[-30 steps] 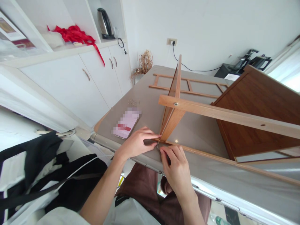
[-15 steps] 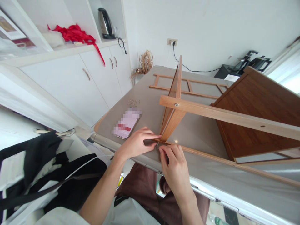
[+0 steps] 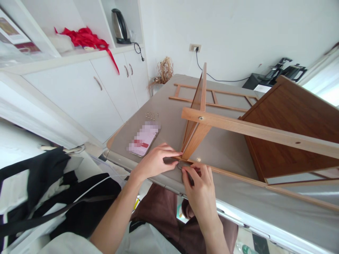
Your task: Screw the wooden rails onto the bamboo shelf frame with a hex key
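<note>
Wooden frame (image 3: pixel 197 139) sits on the counter (image 3: pixel 169 130), by the near edge. Left hand (image 3: pixel 159 160) narrow, thumb and forefinger pinching its low corner; right hand (image 3: pixel 200 181) pinched on a thin metal key (image 3: pixel 180 164) there. Frame looks light, stiff, maybe slippery; best gripped by the rails (image 3: pixel 251 129). Key likely hard, fiddly; hold its free end.

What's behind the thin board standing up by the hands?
Behind the thin board, a flat ladder-shaped wooden frame lies on the table, peeking out on both sides. The bit right behind the board is covered.
</note>
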`<action>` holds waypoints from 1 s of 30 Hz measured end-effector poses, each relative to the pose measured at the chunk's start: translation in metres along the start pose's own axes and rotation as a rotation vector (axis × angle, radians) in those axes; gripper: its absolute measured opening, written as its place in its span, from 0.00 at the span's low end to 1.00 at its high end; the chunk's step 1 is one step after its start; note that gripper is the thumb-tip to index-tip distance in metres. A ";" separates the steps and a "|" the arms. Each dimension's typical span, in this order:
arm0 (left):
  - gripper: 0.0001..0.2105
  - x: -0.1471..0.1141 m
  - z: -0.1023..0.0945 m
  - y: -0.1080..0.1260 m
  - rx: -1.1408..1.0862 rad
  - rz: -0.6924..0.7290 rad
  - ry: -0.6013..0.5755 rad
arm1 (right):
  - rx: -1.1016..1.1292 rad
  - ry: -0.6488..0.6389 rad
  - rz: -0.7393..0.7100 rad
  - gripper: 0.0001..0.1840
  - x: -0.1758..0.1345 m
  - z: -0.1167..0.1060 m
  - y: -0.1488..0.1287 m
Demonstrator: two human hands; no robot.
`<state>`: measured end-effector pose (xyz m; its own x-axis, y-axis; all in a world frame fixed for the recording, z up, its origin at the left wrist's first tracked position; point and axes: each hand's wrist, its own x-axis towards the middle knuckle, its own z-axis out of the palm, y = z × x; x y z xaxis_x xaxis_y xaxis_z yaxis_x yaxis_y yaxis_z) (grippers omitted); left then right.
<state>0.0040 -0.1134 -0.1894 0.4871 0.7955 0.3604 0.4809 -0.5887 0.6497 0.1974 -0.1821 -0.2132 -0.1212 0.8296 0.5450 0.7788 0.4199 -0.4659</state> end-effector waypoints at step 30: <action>0.14 0.000 -0.001 0.000 0.013 0.018 -0.002 | 0.092 -0.149 -0.066 0.08 0.007 -0.004 0.000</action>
<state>0.0033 -0.1130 -0.1885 0.4971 0.7846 0.3704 0.4817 -0.6046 0.6343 0.1992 -0.1777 -0.2064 -0.2660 0.8415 0.4703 0.7074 0.5018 -0.4977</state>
